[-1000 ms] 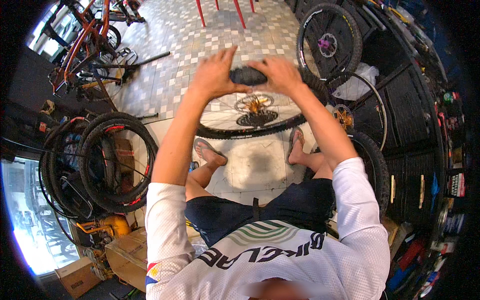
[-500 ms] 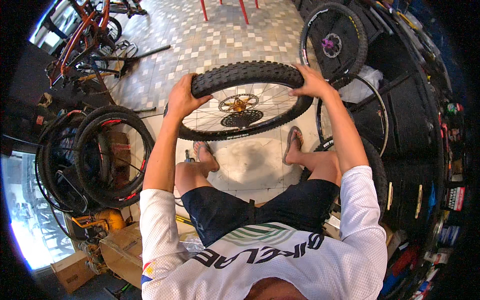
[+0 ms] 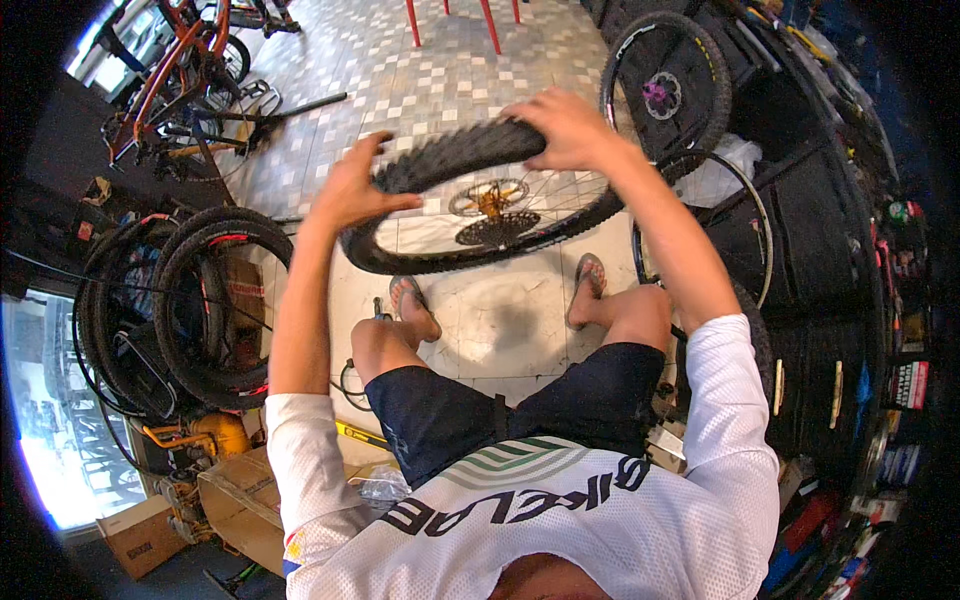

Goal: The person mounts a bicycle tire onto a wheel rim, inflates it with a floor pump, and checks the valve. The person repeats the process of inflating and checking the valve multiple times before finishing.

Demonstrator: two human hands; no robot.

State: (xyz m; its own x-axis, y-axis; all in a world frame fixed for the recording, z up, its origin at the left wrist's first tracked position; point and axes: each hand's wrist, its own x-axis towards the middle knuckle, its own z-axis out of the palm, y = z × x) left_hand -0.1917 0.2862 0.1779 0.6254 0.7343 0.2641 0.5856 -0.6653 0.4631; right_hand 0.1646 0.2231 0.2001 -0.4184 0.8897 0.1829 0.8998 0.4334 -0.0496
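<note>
A bicycle wheel (image 3: pixel 470 158) with a black knobby tyre stands tilted in front of me, over the floor between my feet. At its middle are a gold hub, a disc rotor (image 3: pixel 487 197) and a dark cassette (image 3: pixel 497 231). Over the top right of the tyre, my right hand (image 3: pixel 572 132) is closed, fingers across the tread and thumb on the near side. My left hand (image 3: pixel 352 190) is open at the tyre's left side, thumb and fingers spread around its edge. Whether that hand touches the rubber is hard to tell. The tread is blurred by motion.
Several tyres and wheels (image 3: pixel 225 390) lean together at the left, near cardboard boxes (image 3: pixel 240 500). An orange bike frame (image 3: pixel 165 75) stands far left. Another wheel (image 3: pixel 708 55) with a purple hub leans against black cabinets (image 3: pixel 820 270) at the right. Red stool legs (image 3: pixel 487 25) stand at the back.
My left hand has loosened from the tyre and spread its fingers. My right hand has moved left along the top of the tyre. The wheel has tilted, its left side lower.
</note>
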